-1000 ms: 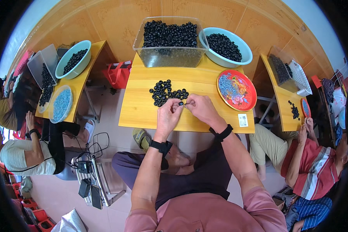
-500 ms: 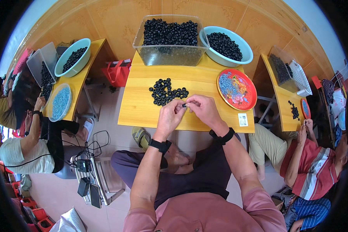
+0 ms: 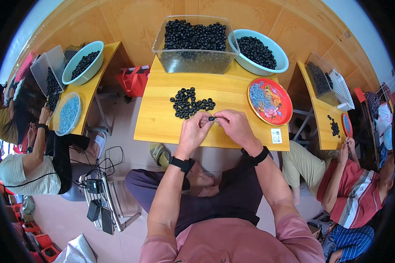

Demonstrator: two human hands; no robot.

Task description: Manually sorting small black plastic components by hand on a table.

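Observation:
Over the front of the yellow table [image 3: 158,127], my two hands meet. A small black ring-shaped piece [image 3: 212,118] sits in the pinched thumb and fingers of my left hand [image 3: 194,131]. My right hand [image 3: 236,126] is pinched against the other side of that piece; anything between its fingertips is too small to make out. Just beyond my left hand lies a loose pile of black ring-shaped pieces [image 3: 186,103]. To the right, a red flowered tray [image 3: 286,107] bears many small blue-clear bits [image 3: 261,95].
At the table's back stand a clear bin [image 3: 193,65] and a pale blue basin [image 3: 281,65], both full of black pieces. Co-workers sit at tables left [image 3: 30,173] and right [image 3: 351,188]. A metal stool [image 3: 114,201] with cables and black boxes is at my left.
My fingertips have drawn slightly apart, so the black piece between them shows more plainly. My right hand has shifted a little right.

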